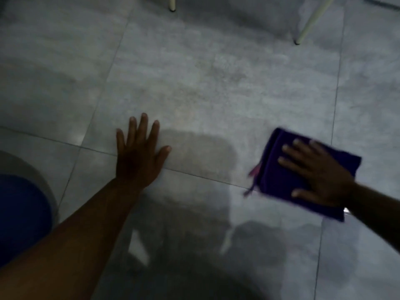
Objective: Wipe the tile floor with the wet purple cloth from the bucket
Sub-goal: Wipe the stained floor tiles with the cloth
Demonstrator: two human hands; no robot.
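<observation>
A folded purple cloth [279, 169] lies flat on the grey tile floor [205, 83] at the right. My right hand [318, 174] presses down on it with fingers spread. My left hand [138, 156] rests palm down on the floor at centre left, fingers apart, holding nothing. The tiles near me look darker and shiny with wet patches; the tiles farther away look duller. The cloth's edges are blurred.
Two pale furniture legs stand at the top: one leg [172, 4] near the middle, another leg [307, 24] at the right. A blue rounded shape [19, 217] with a grey rim, possibly the bucket, sits at the lower left edge.
</observation>
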